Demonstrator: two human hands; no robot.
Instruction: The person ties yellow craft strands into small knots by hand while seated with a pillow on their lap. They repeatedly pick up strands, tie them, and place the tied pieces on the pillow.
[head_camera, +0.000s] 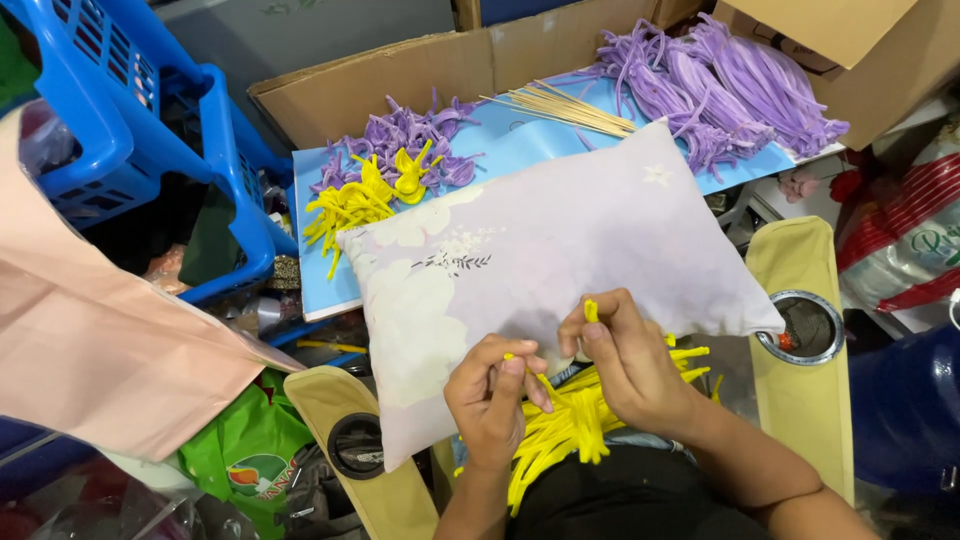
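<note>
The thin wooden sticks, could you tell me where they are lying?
In the head view, the wooden sticks lie top centre on the blue board, between two purple pipe-cleaner heaps.

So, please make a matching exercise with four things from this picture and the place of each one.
Things:
1. pillow
2. wooden sticks
3. yellow pipe cleaner
4. blue basket

Places:
A. far left, beside the box
B. between the right hand's fingers
C. on the blue board, among purple pieces
D. on the lap, under both hands

Pairs: 1-D, 2-C, 3-B, 4-A
</note>
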